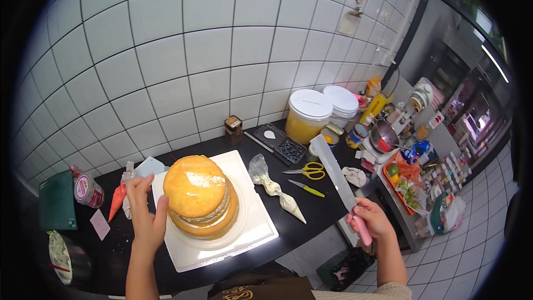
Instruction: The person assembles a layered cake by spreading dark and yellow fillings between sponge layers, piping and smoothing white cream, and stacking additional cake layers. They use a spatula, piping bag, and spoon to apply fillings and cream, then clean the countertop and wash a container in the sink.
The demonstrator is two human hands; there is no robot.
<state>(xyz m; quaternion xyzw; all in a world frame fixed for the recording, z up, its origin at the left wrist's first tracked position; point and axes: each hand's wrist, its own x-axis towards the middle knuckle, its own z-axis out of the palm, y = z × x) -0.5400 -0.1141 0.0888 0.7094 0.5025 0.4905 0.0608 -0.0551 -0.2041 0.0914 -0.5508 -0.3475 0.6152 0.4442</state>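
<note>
A tall layered sponge cake (192, 187), with pale cream between its layers, stands on a round turntable plate (234, 233) over a white square board (262, 233). Some cream smears the golden top. My left hand (146, 208) is raised at the cake's left side with its fingers apart, holding nothing; whether it touches the cake I cannot tell. Well to the right of the cake, my right hand (372, 221) grips the pink handle of a long icing spatula (336, 173). Its blade points up and away from me, traced with a little white at the tip.
Right of the board lie a filled piping bag (279, 196), yellow-handled scissors (312, 171) and a green-handled paring knife (307, 188). Blueberries in a plastic box (291, 150) and a lidded tub (309, 112) stand behind. A cream bowl (62, 256) sits at left, near a red piping bag (117, 200).
</note>
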